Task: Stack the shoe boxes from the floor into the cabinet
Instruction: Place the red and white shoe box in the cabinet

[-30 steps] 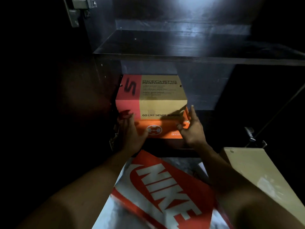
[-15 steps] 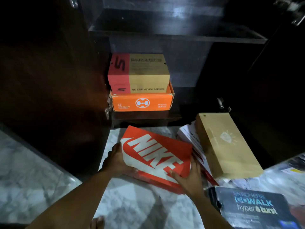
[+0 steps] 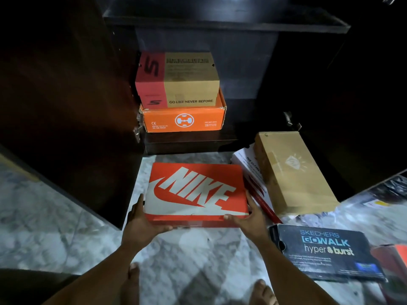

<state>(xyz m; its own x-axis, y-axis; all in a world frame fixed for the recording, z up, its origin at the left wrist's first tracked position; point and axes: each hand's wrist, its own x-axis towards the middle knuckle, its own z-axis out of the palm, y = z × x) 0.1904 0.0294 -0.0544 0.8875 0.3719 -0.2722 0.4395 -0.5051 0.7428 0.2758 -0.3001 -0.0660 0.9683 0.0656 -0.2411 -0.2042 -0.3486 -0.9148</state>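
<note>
At 6 o'clock, the toes of 2 bare feet [image 3: 132, 270] stand on the marble floor [image 3: 198, 252]. Just beyond them the 2 forearms reach forward to the Nike box [image 3: 196, 192], which lies flat at the picture's centre, lid up, in front of the cabinet [image 3: 220, 22]. The left grip [image 3: 141, 223] holds its near-left corner, with fingers up the left side and the thumb along the near edge. The right grip [image 3: 253, 219] holds the near-right corner the same way, with the thumb on the near edge and fingers along the right side. I cannot tell whether the box rests on the floor or is slightly raised.

At 4 o'clock from it a black Skechers box [image 3: 326, 252] lies on the floor, with something orange-red [image 3: 396, 254] at the frame edge beside it. At 2 o'clock a tan box [image 3: 293, 170] lies on top of a white box [image 3: 246, 161], just beside the Nike box.

At 12 o'clock, on the cabinet's bottom shelf, an orange box [image 3: 184, 121] sits against the left wall, and a red-and-tan box [image 3: 178, 80] is stacked on it. The dark door [image 3: 66, 95] stands open at 9 o'clock. A bare upper shelf [image 3: 242, 9] spans the top.
</note>
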